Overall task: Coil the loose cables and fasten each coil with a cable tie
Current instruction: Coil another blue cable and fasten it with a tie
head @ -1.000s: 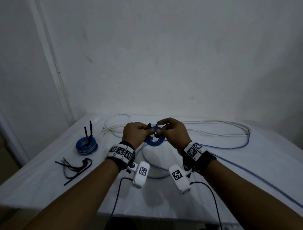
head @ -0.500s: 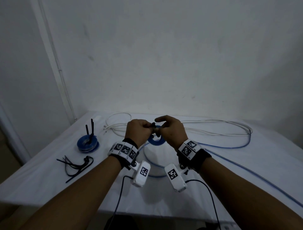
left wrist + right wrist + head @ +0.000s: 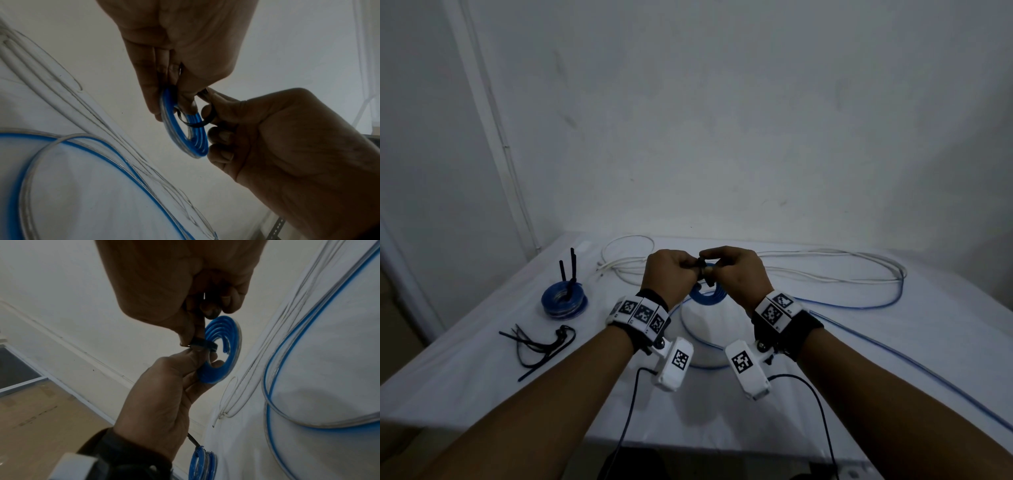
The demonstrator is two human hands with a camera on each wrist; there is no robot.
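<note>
A small blue cable coil [image 3: 705, 296] hangs between my hands above the white table [image 3: 482, 377]. My left hand [image 3: 685, 272] grips the coil [image 3: 224, 340], with fingers curled round its edge. A black cable tie [image 3: 191, 123] loops around the coil's windings. My right hand [image 3: 719, 269] pinches the tie [image 3: 202, 344] between thumb and finger, close to my left thumb. In the head view the hands hide the coil's top half. The coil's loose blue cable [image 3: 859, 346] trails off across the table to the right.
A finished blue coil [image 3: 564, 303] lies at the left with two black tie tails standing up. Several spare black ties [image 3: 537, 346] lie in front of it. A loose white cable [image 3: 825, 270] sprawls along the back, near the wall.
Both hands have lifted the coil slightly and drawn closer together. More of the coil is now hidden behind them.
</note>
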